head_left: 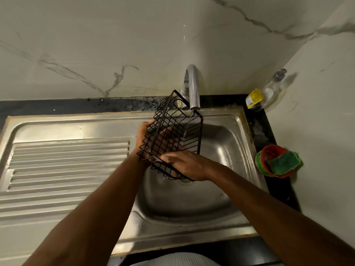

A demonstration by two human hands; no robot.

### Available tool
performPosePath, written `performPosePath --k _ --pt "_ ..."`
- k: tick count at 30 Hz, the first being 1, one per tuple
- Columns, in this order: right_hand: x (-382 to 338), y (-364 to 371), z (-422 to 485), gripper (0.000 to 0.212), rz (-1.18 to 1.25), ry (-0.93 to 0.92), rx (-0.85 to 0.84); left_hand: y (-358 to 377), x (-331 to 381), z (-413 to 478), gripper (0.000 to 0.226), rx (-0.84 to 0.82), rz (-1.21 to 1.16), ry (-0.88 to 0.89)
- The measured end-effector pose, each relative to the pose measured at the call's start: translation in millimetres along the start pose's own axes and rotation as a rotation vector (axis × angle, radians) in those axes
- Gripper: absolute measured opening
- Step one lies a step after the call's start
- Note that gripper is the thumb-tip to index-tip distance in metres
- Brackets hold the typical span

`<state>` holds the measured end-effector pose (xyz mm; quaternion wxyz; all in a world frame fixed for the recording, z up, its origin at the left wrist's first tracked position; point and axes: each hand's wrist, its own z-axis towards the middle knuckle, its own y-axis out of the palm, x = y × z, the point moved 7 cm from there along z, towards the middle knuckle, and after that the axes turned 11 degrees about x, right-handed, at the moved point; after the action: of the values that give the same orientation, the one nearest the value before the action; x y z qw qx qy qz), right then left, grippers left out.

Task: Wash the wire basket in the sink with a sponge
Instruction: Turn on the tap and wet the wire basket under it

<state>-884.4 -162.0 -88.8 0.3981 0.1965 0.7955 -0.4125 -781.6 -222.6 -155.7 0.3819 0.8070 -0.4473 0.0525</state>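
The black wire basket (173, 135) sits at the center of the frame, tilted up over the basin of the steel sink (221, 150), its upper end just under the spout of the chrome faucet (193, 87). Whether water is running cannot be told for certain, though a thin streak shows inside the basket below the spout.

2 bare hands hold it. The left hand (151, 139) comes up from the lower left of the frame with the forearm stretched diagonally; its fingers wrap around the basket's left side and show through the wire grid from behind, closed on the frame. The right hand (187, 165) reaches in from the lower right, palm down, wrist bent inward; its fingers are curled over the basket's lower edge, gripping the wire just above the drain.

The green sponge (284, 163) is at the right edge of the frame, resting in a red and green bowl (269, 154) on the dark counter beside the sink, well apart from both hands.

Left of the basin lies the ribbed draining board (67, 164). At the upper right, a clear pump bottle (272, 89) and a yellow-labelled container (253, 99) stand in the counter's corner against the marbled wall (96, 45).
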Motion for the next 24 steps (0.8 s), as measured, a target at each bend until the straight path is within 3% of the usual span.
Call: performPosePath --k 2,4,8,12,15,18,22,24 --pt "-4.8 -0.3 3.7 0.046 0.109 0.014 0.041 -4.2 -2.7 -0.9 0.09 -0.03 -0.024 0.015" --pt "-3.7 6.1 8.3 0.054 0.219 0.088 0.035 -6.0 -7.3 -2.6 0.101 -0.051 -0.066 0.03" --pt "-3.8 23.1 18.8 0.057 0.478 0.226 0.115 -4.6 -11.4 -17.4 0.098 0.018 -0.08 0.108" --pt "-4.1 12.1 29.9 0.055 0.839 0.417 0.349 -2.3 -10.8 -22.6 0.087 0.055 0.085 0.21" --pt "10.2 -6.5 38.1 0.051 0.731 0.528 0.498 -0.4 -11.8 -24.5 0.052 0.017 0.35 0.263" --pt "20.9 -10.3 45.2 0.044 0.6 0.583 0.491 -7.2 -22.0 -20.7 0.044 0.026 0.431 0.169" --pt "26.8 -20.6 55.6 0.04 0.062 0.365 0.477 -12.6 -28.8 -14.4 0.044 0.039 0.327 0.081" --pt "25.2 -32.9 53.3 0.034 -0.258 0.128 0.535 -9.7 -29.1 -16.5 0.049 0.056 0.26 0.0"
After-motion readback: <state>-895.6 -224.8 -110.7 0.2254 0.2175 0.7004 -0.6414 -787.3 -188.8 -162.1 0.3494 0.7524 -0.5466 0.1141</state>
